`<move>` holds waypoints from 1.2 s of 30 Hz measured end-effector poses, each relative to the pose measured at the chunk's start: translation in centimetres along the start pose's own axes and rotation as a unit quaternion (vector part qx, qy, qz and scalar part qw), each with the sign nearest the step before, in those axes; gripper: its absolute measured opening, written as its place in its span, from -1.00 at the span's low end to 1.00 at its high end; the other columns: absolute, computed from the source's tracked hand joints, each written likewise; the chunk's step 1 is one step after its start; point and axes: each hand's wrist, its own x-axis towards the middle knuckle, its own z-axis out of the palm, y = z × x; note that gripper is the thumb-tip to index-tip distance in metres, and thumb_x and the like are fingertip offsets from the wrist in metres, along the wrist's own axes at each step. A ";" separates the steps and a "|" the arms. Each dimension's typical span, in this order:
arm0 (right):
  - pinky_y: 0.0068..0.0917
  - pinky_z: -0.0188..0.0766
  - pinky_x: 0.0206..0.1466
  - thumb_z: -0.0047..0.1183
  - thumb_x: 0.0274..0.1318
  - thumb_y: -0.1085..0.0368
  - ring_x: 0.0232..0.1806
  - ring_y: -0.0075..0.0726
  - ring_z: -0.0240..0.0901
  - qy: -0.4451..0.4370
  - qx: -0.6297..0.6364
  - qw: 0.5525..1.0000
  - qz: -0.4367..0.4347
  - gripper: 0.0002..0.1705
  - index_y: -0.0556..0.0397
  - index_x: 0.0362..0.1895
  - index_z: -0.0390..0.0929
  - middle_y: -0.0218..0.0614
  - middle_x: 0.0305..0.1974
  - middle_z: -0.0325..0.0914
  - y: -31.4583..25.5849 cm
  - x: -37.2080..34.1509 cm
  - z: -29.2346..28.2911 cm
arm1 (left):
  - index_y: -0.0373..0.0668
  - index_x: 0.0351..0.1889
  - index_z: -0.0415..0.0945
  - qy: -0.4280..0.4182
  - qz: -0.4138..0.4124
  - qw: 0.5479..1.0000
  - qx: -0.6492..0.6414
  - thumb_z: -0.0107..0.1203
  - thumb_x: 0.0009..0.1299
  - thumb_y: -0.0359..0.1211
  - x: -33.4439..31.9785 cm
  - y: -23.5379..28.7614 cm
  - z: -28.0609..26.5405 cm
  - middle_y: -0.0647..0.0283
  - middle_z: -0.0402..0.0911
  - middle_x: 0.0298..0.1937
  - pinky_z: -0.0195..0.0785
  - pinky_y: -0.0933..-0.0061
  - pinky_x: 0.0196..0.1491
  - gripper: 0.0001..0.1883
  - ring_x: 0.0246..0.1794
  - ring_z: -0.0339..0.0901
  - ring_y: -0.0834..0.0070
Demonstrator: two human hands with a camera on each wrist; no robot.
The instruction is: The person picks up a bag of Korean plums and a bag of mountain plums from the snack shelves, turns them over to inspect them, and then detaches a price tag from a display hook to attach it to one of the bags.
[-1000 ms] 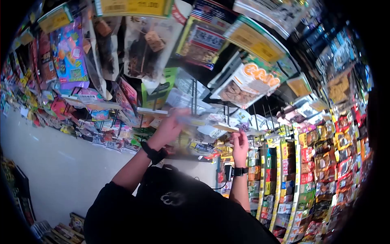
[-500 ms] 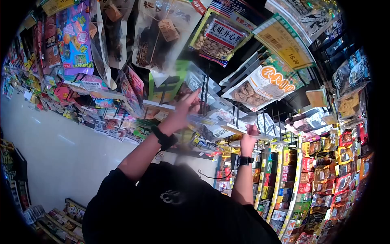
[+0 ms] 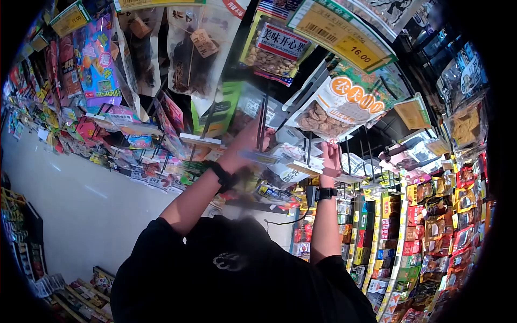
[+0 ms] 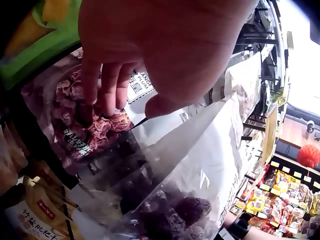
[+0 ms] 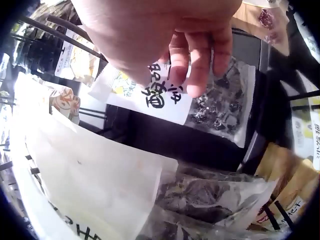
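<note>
My left hand point(image 3: 249, 144) reaches in among the hanging packets. In the left wrist view its loosely bent fingers point(image 4: 107, 95) lie over the front of a bag of reddish dried plums point(image 4: 72, 137), thumb spread to the side. A clear-and-white bag of dark dried fruit point(image 4: 192, 210) hangs nearer the camera. My right hand point(image 3: 330, 157) is beneath a white bag with orange lettering point(image 3: 344, 105). The right wrist view shows its relaxed fingers point(image 5: 200, 75) over a white-labelled bag of dark pieces point(image 5: 220, 107); the thumb is hidden.
Metal hooks point(image 5: 65, 35) with price-tag holders point(image 3: 304, 168) stick out between the packets. A yellow price tag point(image 3: 344, 40) hangs above. Shelves of coloured snack packs point(image 3: 420, 237) stand to the right, and pale floor point(image 3: 81, 199) lies to the left.
My left hand has moved forward and right, deeper among the bags. The right hand has left the price-tag holder's end and reached upward past it. The view has shifted slightly.
</note>
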 end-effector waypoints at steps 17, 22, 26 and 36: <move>-0.44 0.52 -0.25 0.21 0.24 0.36 -0.29 -0.48 0.54 -0.034 -0.031 0.998 -0.037 -0.71 0.14 0.02 0.56 -0.39 -0.28 0.61 -1.7 4.7 1.5 | -0.20 0.66 -0.10 -0.020 -0.001 0.997 0.078 0.22 0.44 -0.43 2.8 -2.2 0.1 0.23 0.57 -0.20 0.45 0.43 -0.14 -0.09 -0.23 0.54 0.47; -0.20 0.52 0.08 0.17 0.22 0.26 -0.09 -0.03 0.65 -0.021 -0.157 0.970 -0.185 -0.60 0.25 0.07 0.60 0.01 -0.05 0.70 -2.3 5.4 1.6 | -0.22 0.65 -0.09 -0.045 -0.069 0.989 0.119 0.20 0.44 -0.41 3.2 -0.5 -0.5 0.20 0.60 -0.15 0.42 0.32 0.04 -0.11 -0.14 0.56 0.39; -0.06 0.39 0.26 0.16 0.07 0.31 0.15 0.29 0.49 -0.031 -0.285 0.941 -0.179 -0.52 0.23 0.10 0.60 0.13 0.06 0.62 -1.7 6.7 1.0 | -0.22 0.65 -0.08 -0.017 -0.046 0.988 0.147 0.16 0.44 -0.41 3.6 -1.6 0.3 0.10 0.61 -0.11 0.41 0.24 0.09 -0.13 -0.12 0.58 0.27; -0.35 0.51 -0.02 0.08 0.37 0.33 -0.16 -0.30 0.63 -0.072 -0.100 0.981 -0.151 -0.79 0.24 -0.06 0.60 -0.17 -0.18 0.73 2.9 7.3 0.4 | -0.28 0.39 0.27 -0.019 0.019 0.993 0.119 0.11 0.47 -0.45 0.2 3.6 -1.8 0.16 0.60 -0.18 0.48 0.30 -0.07 -0.47 -0.15 0.62 0.33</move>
